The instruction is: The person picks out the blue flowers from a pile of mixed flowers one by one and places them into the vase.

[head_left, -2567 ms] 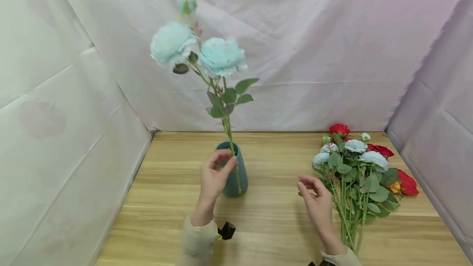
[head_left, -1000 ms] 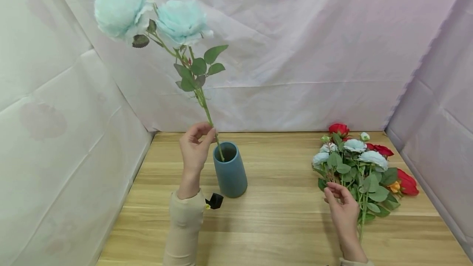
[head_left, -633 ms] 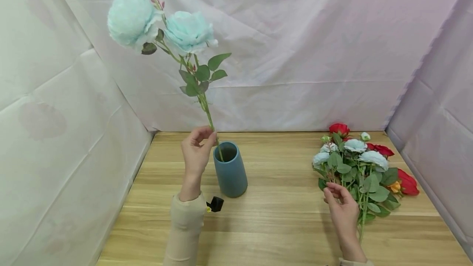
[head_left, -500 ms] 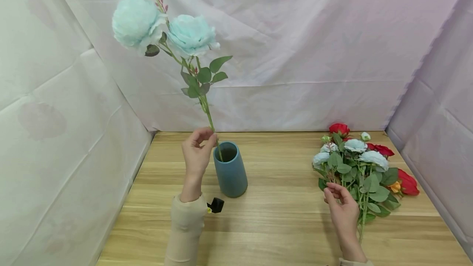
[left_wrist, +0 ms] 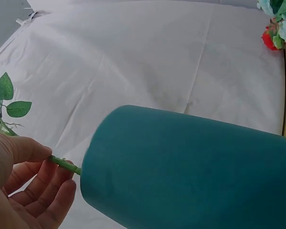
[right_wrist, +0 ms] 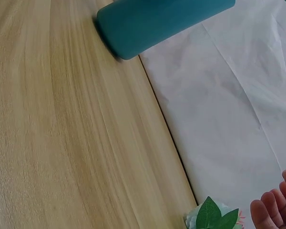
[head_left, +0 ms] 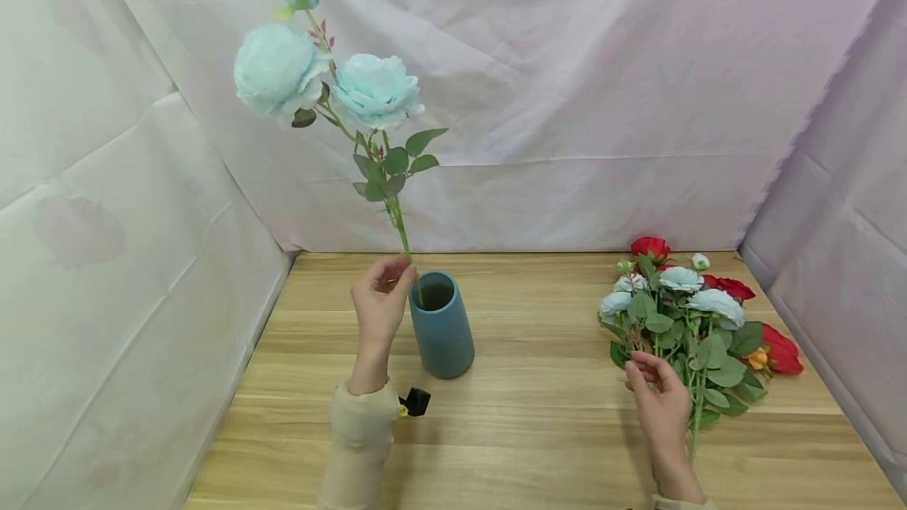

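My left hand (head_left: 379, 301) pinches the green stem of a pale blue artificial peony spray (head_left: 377, 91) between thumb and fingers. The spray leans to the left, carrying two full blooms and a bud at its top. Its lower stem end dips inside the mouth of a blue-teal vase (head_left: 443, 341), which stands upright. In the left wrist view the stem (left_wrist: 66, 165) runs from the fingertips to the rim of the vase (left_wrist: 181, 167). My right hand (head_left: 662, 408), fingers loosely bent and holding nothing, hovers at the left side of the flower pile (head_left: 659, 323).
The pile holds pale blue flowers, red flowers (head_left: 782, 351) and a small orange one (head_left: 757, 358), stems toward me. Beneath everything is a wood-grain table (head_left: 524, 431). White cloth (head_left: 567, 101) encloses the back and both sides.
My left hand first moved up and left with the spray, bringing its stem end into the vase mouth, then lowered it slightly. My right hand moved right, toward the pile.
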Demonstrator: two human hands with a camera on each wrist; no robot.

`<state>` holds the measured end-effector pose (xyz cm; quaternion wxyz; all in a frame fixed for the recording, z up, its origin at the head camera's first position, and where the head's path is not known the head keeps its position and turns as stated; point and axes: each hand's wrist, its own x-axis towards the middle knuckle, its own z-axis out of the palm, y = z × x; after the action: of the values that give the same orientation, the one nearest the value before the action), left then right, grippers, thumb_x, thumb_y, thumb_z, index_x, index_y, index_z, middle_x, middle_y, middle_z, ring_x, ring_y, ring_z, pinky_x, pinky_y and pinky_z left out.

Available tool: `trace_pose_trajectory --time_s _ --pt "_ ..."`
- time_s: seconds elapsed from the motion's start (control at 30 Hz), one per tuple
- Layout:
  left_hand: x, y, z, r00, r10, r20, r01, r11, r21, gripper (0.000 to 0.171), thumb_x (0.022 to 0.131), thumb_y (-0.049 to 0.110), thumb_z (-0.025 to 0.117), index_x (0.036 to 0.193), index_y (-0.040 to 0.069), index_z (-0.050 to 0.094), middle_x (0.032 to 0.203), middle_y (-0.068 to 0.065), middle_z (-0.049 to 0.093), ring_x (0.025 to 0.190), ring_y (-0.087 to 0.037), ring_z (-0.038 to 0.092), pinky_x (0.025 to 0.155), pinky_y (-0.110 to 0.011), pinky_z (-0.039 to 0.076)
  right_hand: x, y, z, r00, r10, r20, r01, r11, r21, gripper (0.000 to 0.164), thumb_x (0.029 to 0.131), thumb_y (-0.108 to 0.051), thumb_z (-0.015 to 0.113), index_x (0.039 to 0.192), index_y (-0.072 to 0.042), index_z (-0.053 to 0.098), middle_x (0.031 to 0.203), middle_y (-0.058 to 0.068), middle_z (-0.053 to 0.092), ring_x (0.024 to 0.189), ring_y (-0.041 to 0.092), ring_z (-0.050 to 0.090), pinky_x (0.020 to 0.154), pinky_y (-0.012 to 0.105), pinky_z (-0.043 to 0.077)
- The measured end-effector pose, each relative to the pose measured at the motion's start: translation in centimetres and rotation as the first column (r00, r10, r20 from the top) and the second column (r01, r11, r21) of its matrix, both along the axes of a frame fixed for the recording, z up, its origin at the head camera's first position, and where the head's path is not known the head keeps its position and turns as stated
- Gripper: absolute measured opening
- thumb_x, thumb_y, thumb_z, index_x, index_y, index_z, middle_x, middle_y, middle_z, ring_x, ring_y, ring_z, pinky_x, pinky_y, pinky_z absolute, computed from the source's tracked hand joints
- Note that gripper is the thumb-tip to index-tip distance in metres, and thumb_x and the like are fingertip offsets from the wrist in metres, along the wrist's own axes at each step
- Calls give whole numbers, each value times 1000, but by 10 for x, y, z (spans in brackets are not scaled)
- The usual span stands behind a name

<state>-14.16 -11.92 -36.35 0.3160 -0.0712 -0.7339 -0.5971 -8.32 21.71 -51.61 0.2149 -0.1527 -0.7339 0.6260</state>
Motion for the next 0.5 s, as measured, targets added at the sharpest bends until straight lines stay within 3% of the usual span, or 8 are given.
trace_pose_trajectory --time_s 0.2,0.4,0.5 --pt "0 -1 -5 998 49 -34 -50 998 -50 6 78 -13 65 84 -16 63 77 -28 64 70 -15 60 72 -18 48 1 7 0 1000 -26 0 25 991 129 19 85 -1 66 103 5 64 85 -7 62 75 2 54 59 9 45" --pt "2 -1 -8 997 80 4 -80 995 -64 6 79 -10 65 83 -15 64 80 -28 63 81 -34 57 82 -36 39 -2 15 -10 985 -18 -173 87 913 399 16 80 7 68 96 7 66 84 10 63 74 -11 49 61 3 39" --pt "2 -2 -11 997 76 13 -75 995 -60 6 79 -10 66 82 -14 63 81 -29 63 83 -35 57 84 -40 38 -5 21 -18 982 -42 -187 130 860 493 17 77 7 69 94 7 67 82 14 63 71 -11 47 60 2 36"
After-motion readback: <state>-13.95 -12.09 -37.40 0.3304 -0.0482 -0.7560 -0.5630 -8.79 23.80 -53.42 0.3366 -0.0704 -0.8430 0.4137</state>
